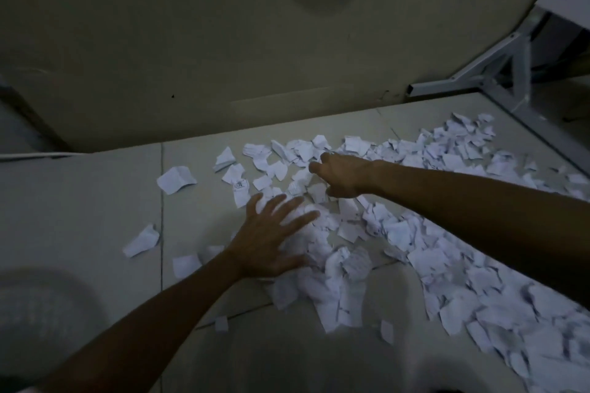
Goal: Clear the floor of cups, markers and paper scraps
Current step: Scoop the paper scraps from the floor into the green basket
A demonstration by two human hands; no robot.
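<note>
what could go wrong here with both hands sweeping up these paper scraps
1. The stray scraps lie apart from the main pile, left of the left hand, so a sweep may miss them.
2. The open left hand lies flat on loose paper; pushing could scatter pieces rather than gather them.
3. The light is dim, and scraps near the metal frame beyond the right hand could be overlooked.
</note>
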